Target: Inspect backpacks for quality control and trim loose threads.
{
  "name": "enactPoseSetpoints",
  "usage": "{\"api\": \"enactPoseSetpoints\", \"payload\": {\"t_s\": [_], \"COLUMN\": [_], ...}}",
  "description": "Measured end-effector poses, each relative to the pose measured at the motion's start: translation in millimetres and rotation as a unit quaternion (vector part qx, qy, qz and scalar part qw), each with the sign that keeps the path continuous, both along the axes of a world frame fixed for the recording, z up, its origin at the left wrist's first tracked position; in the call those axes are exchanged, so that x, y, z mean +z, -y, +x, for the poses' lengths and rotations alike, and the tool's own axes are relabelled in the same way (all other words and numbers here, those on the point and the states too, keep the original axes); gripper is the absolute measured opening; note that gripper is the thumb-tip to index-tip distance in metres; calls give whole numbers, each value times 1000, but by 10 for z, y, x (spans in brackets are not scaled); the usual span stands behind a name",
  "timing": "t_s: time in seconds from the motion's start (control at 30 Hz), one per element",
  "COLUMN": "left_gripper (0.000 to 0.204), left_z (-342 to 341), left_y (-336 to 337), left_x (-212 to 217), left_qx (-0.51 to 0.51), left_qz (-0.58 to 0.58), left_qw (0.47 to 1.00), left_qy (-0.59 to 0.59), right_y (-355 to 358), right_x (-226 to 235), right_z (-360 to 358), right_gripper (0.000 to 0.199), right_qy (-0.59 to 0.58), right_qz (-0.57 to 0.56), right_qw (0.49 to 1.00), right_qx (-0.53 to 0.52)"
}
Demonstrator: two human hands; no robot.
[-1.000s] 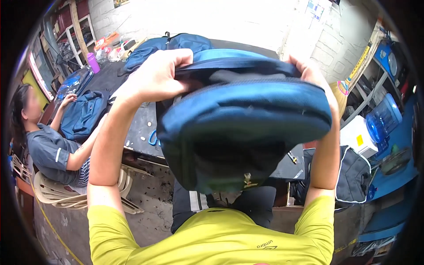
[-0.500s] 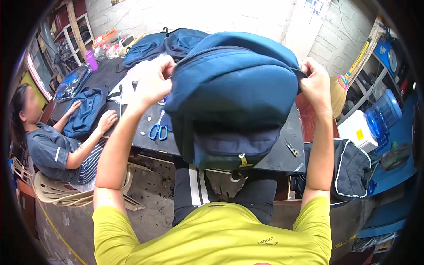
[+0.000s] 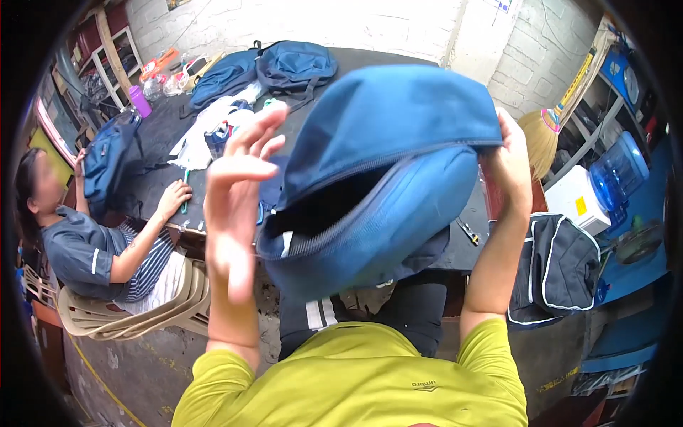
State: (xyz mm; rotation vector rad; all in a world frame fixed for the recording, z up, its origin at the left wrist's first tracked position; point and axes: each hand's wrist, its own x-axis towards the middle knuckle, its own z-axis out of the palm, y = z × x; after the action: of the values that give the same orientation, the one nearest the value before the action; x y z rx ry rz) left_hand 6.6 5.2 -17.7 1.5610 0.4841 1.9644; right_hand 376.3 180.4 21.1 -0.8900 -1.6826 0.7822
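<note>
A blue backpack hangs tilted above the near edge of the table, its main zipper parted so that the dark inside shows. My right hand grips its upper right side, fingers partly hidden behind the cloth. My left hand is off the bag, just left of the opening, with its fingers apart and nothing in them; it is a little blurred. A small white tag shows at the lower left end of the opening.
On the dark table lie more blue backpacks, white cloth and a small cutter-like tool. At left a seated co-worker handles another blue backpack. A black bag with white piping stands at right.
My left hand has let go of the backpack and opened. The bag has tipped, and its zipped mouth now gapes toward me. The co-worker has lifted the other backpack upright.
</note>
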Motion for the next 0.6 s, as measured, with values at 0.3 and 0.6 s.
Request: {"api": "enactPoseSetpoints", "payload": {"t_s": [0.3,0.6], "left_gripper": [33,22], "left_z": [15,620], "left_y": [27,-1614], "left_x": [309,1703], "left_qx": [320,399], "left_qz": [79,282], "left_qw": [881,741], "left_qy": [-339,-460], "right_y": [270,1067], "right_x": [12,-102], "right_z": [98,-225], "right_gripper": [115,81], "right_qy": [-124,-119], "right_qz": [200,114], "right_qw": [952,986], "right_qx": [197,4]}}
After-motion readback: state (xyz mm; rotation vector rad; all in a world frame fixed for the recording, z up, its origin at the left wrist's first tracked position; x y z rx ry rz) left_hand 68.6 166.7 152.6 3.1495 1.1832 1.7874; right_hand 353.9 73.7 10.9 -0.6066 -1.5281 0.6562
